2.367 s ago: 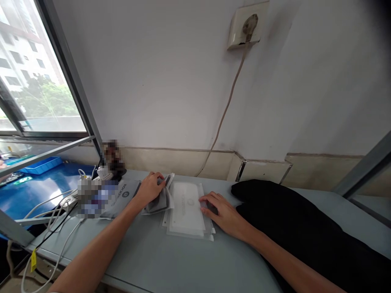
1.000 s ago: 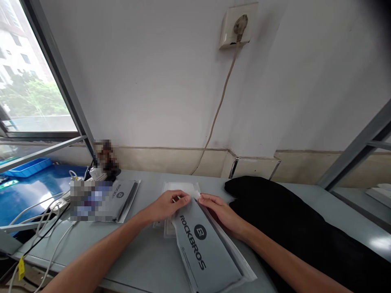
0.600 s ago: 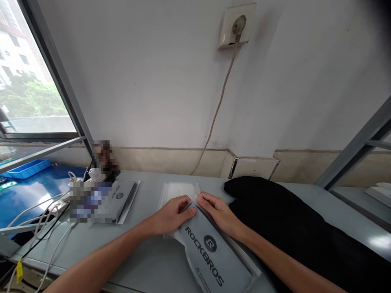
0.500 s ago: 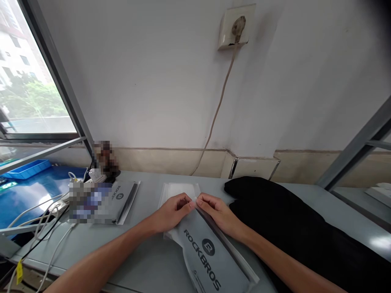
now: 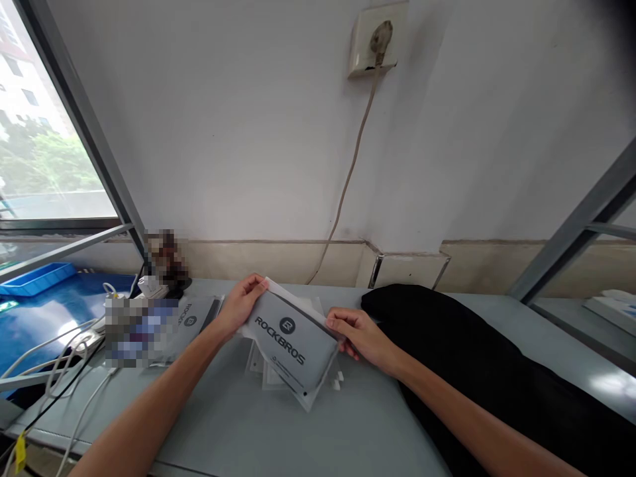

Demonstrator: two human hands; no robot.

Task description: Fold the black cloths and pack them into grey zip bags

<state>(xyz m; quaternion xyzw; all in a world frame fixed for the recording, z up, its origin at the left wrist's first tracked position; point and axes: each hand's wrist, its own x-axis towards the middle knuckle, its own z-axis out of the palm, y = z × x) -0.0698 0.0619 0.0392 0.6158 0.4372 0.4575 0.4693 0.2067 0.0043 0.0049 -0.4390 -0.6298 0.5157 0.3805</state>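
Observation:
A grey packet (image 5: 291, 341) printed ROCKBROS, in a clear sleeve, is held tilted above the grey table (image 5: 278, 430). My left hand (image 5: 242, 303) grips its upper left end. At its right edge my right hand (image 5: 354, 332) pinches the sleeve. Under the packet lies a small stack of clear empty sleeves (image 5: 262, 371). Another grey ROCKBROS packet (image 5: 195, 318) lies flat just left of my left hand.
A large black cloth (image 5: 477, 371) covers the table's right side. White cables (image 5: 54, 351) and a blurred object sit at the left, beside a blue surface with a blue tray (image 5: 34, 278). A cord runs up the wall to a socket (image 5: 370, 43).
I lifted the packet off the table, turned it and carried it up and to the left. Both hands had been pinching its top end together; now they hold opposite ends.

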